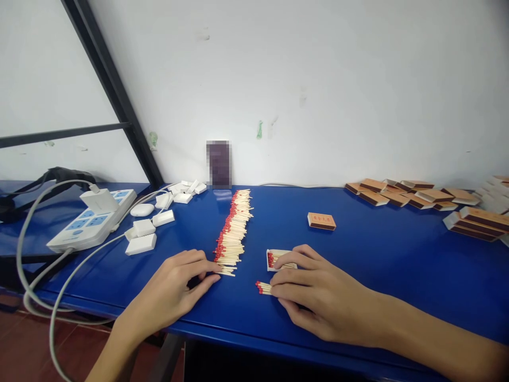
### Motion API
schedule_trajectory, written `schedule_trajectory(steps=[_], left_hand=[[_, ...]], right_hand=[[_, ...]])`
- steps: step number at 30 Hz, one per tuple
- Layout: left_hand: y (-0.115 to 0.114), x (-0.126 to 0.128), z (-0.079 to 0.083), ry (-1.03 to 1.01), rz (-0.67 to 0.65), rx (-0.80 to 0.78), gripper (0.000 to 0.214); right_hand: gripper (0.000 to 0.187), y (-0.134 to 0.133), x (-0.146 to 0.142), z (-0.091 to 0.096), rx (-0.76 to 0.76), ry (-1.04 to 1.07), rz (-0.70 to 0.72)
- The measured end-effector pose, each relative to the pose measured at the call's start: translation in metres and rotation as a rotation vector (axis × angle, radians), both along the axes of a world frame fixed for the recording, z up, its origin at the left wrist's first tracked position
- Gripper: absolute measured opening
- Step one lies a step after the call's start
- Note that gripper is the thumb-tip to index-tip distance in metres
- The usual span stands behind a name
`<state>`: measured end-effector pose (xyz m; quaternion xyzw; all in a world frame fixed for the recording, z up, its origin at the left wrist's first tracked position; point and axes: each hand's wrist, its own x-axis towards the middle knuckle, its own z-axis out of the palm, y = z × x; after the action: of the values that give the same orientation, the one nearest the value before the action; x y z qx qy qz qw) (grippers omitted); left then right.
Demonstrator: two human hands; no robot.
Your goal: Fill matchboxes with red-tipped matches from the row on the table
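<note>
A long row of red-tipped matches (234,228) lies across the blue table (377,249). My left hand (175,289) rests at the row's near end, fingertips touching the closest matches, fingers curled but apart. My right hand (314,294) pinches a small bundle of matches (263,287) between thumb and fingers, while its index finger lies over an open white matchbox tray (274,259) partly filled with matches. A closed orange matchbox (322,220) sits a little farther back.
Several closed matchboxes (401,193) lie stacked at the back right. Empty white trays (148,228) are scattered at the left beside a white power strip (89,220) with grey cables. A black metal frame (115,90) leans against the wall.
</note>
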<state>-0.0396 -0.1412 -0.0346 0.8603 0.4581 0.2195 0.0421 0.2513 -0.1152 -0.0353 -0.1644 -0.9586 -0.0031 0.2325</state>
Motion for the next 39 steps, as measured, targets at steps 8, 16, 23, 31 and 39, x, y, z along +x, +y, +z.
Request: schedule_trajectory(steps=[8,16,23,31,39], left_hand=[[-0.0017,0.0012,0.0032,-0.001,0.039,-0.086,0.021],[-0.0003,0.0007,0.0019,0.030,0.054,-0.107,0.025],[-0.0006,0.0013,0.0017,0.043,0.095,-0.122,0.030],[-0.0011,0.0027,0.0044,0.025,0.066,-0.153,0.026],[0.0004,0.0015,0.0029,-0.002,0.045,-0.151,0.022]], right_hand=[[0.017,-0.0006,-0.0006,-0.0014,-0.058,0.057,0.011],[0.017,-0.0012,-0.0014,-0.0004,-0.087,0.069,0.011],[0.017,-0.0013,-0.0014,0.0005,-0.105,0.059,0.009],[0.017,-0.0012,-0.0016,0.0002,-0.109,0.066,0.008],[0.020,-0.0005,-0.0013,0.0010,-0.087,0.021,-0.008]])
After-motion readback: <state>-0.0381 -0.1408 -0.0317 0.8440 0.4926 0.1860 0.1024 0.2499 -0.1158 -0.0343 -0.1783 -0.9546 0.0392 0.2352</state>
